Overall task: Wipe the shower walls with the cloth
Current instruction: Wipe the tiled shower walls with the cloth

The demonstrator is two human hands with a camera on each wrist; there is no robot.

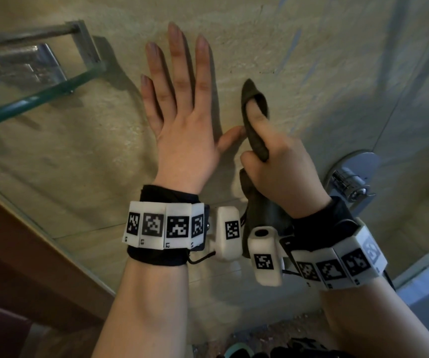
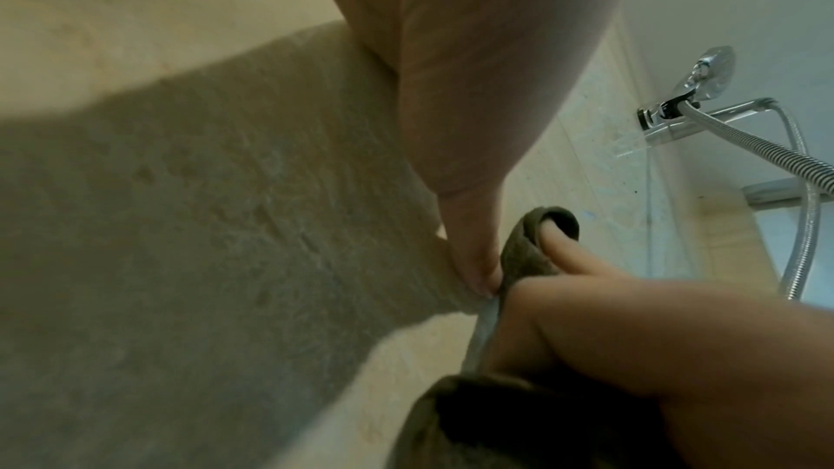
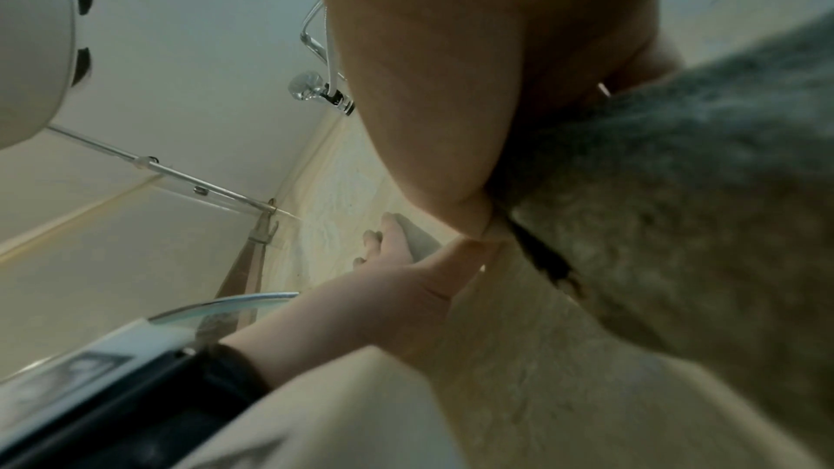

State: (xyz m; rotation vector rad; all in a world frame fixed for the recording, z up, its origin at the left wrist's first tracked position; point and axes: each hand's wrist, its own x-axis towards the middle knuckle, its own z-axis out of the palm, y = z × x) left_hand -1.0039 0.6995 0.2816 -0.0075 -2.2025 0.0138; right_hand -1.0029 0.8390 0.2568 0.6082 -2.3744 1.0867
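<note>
My left hand [image 1: 182, 99] lies flat on the beige shower wall [image 1: 298, 60], fingers straight and spread, thumb out to the right. Just right of it my right hand [image 1: 273, 161] grips a dark olive cloth [image 1: 253, 107]; the index finger is tucked into a fold of the cloth and points up the wall. The rest of the cloth hangs below the fist [image 1: 262, 210]. In the left wrist view the cloth [image 2: 528, 248] wraps the right fingertip beside my left thumb. In the right wrist view the cloth [image 3: 677, 198] fills the right side, and the left hand [image 3: 397, 263] rests on the wall.
A glass corner shelf [image 1: 35, 99] with a metal rail juts out at the upper left. A chrome tap fitting [image 1: 350, 184] sits on the wall close to my right wrist. The left wrist view shows a shower hose [image 2: 767, 152] and mixer. A glass panel edge runs at lower left.
</note>
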